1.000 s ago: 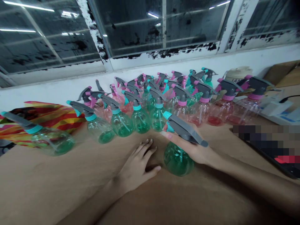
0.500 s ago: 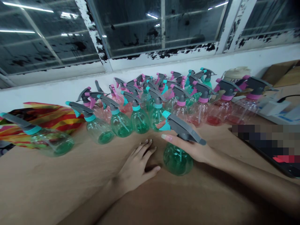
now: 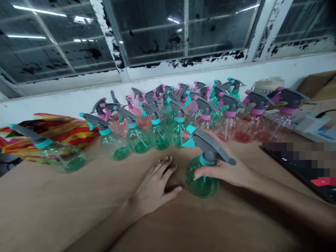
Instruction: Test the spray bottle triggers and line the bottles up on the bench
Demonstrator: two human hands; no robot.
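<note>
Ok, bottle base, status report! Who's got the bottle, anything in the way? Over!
Right grip around green spray bottle. Left grip open, palm down on table. Other spray bottles crowded behind.

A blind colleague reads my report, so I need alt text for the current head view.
A person's right hand holds a green spray bottle, while the left hand rests palm down on the brown table beside it. Behind them are many spray bottles with pink or teal trim, below a window.
</note>
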